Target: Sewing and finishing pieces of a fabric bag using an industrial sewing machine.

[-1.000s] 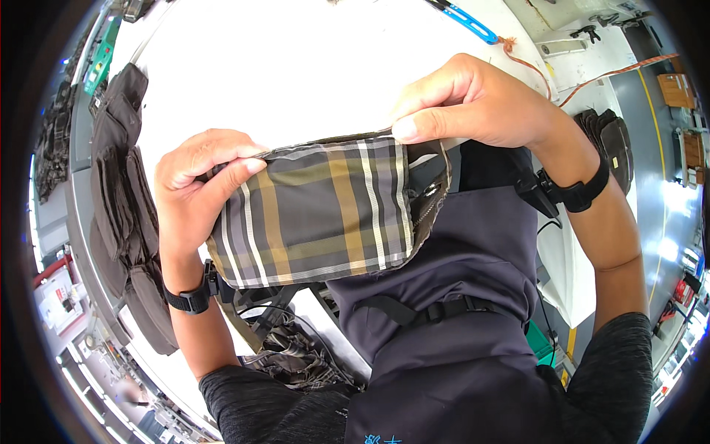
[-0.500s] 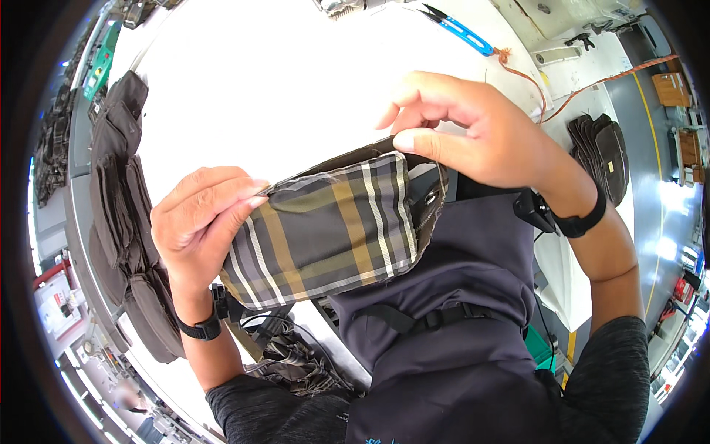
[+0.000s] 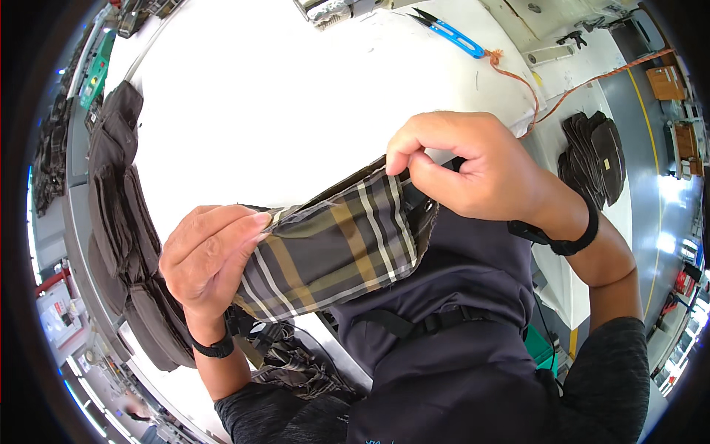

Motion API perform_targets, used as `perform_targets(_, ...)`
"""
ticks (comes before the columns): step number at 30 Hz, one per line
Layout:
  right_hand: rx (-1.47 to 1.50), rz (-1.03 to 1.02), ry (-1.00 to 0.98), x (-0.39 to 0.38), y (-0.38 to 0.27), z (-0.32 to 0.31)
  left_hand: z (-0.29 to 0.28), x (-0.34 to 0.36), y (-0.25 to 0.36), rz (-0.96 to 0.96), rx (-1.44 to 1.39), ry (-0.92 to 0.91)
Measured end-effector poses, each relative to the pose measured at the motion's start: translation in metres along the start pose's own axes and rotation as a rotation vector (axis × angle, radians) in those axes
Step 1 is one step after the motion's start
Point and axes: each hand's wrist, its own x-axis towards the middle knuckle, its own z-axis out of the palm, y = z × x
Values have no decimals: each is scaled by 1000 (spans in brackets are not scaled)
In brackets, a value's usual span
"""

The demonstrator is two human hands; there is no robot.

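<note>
A plaid fabric piece (image 3: 333, 248), grey with tan and white stripes and a dark brown backing, is stretched between my hands above the front of the white table. At its upper left edge, my left hand (image 3: 211, 255) pinches it between thumb and fingers. My right hand (image 3: 473, 163) grips the upper right corner, its index finger curled over the edge toward the thumb. Beside that corner the piece gapes, and a small shiny metal spot shows on the dark side. The raw edges look frayed. What lies inside the piece is hidden.
Blue thread snips (image 3: 451, 35) on an orange cord (image 3: 521, 80) lie at the table's (image 3: 259, 96) far right. Stacks of dark brown fabric pieces (image 3: 122, 214) line the left edge. Another dark stack (image 3: 595, 155) lies at right. Plaid scraps (image 3: 299, 362) hang below my left forearm.
Both hands and the plaid piece have come lower, nearer my body. My right fingers, spread before, have closed over the corner edge.
</note>
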Motion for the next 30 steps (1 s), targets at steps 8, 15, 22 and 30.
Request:
perform_targets(8, -48, 63, 33, 3, 1, 2, 4, -1, -5, -79, -68, -21)
perform_targets(15, 15, 96, -45, -1, 8, 2, 6, -5, -7, -134, -105, -26)
perform_targets(22, -192, -262, 13, -3, 18, 7, 7, -5, -5, -128, -86, -32)
perform_targets(30, -549, -622, 141, -13, 26, 17, 10, -7, 7, -20, 69, -7)
